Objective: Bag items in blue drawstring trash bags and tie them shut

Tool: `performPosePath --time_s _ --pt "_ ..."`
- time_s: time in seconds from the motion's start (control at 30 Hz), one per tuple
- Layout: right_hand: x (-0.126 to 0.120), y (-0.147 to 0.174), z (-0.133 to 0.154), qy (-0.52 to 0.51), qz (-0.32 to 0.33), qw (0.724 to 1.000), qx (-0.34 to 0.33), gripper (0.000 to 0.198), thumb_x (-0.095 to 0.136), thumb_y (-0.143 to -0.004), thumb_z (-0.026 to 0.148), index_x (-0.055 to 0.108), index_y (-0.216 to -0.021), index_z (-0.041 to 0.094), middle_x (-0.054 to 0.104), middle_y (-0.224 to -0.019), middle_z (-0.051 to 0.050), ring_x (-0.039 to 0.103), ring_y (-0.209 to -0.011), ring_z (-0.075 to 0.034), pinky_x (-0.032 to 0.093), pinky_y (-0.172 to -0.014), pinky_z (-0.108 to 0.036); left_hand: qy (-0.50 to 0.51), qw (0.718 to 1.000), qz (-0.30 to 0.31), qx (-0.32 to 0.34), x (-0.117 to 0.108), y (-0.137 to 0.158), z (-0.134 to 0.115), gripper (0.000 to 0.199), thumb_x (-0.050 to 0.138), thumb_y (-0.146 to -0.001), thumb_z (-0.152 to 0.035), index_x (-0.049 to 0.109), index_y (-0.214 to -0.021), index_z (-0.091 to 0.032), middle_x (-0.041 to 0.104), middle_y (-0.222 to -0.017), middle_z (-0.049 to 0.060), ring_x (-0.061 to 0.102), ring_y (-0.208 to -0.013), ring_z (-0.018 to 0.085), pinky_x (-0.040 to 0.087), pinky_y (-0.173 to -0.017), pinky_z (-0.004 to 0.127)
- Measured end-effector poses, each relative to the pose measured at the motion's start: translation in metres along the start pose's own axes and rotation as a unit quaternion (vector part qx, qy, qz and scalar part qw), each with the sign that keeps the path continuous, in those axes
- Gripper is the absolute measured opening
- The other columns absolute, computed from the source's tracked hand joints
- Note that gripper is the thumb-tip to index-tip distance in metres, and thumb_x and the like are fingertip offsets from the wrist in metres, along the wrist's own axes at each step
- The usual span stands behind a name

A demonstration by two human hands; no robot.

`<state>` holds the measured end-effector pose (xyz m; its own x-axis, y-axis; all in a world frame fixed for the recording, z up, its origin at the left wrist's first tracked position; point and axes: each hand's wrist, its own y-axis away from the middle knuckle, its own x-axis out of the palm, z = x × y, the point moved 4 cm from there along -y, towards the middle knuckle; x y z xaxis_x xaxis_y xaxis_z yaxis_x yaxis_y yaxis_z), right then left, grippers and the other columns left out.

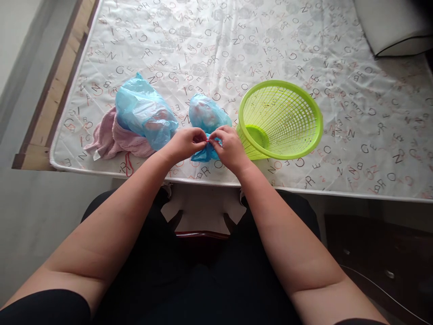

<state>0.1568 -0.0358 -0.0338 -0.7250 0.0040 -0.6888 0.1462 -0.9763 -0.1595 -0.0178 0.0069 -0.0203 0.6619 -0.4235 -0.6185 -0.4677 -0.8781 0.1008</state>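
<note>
A small blue plastic bag with roundish contents lies on the mattress, its gathered neck toward me. My left hand and my right hand meet at that neck, fingertips pinched on a thin red string there. The bag's loose blue end spreads out below my fingers. Whether the string is knotted is too small to tell. Left of my hands, a larger filled blue bag rests partly on a pink towel. Another red string lies near the mattress edge.
A lime-green plastic basket leans tilted beside my right hand, its mouth facing up and toward me. The letter-printed mattress sits on a wooden frame. A pale object with a dark edge is at the far right.
</note>
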Motion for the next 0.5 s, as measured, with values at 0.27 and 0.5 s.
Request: performPosePath --time_s 0.27,0.5 --pt "0.013 -0.002 -0.006 0.048 0.025 0.997 0.054 0.024 0.048 -0.112 0.024 0.07 -0.104 0.02 0.072 -0.116 -0.014 0.062 -0.116 -0.03 0.047 -0.11 -0.047 0.045 0.999 -0.004 0.027 0.004 -0.001 -0.005 0.009 0.075 -0.085 -0.027 0.078 -0.086 -0.018 0.076 -0.081 0.002 0.067 -0.075 0.015 0.054 -0.073 0.027" --pt "0.002 -0.001 -0.001 0.024 -0.002 0.999 0.03 0.016 0.056 -0.109 0.025 0.068 -0.099 0.022 0.071 -0.112 -0.012 0.061 -0.111 -0.029 0.048 -0.107 -0.046 0.05 0.998 -0.006 -0.023 0.0 0.002 -0.009 0.01 0.076 -0.087 -0.027 0.078 -0.089 -0.018 0.075 -0.079 0.002 0.064 -0.074 0.015 0.052 -0.072 0.027"
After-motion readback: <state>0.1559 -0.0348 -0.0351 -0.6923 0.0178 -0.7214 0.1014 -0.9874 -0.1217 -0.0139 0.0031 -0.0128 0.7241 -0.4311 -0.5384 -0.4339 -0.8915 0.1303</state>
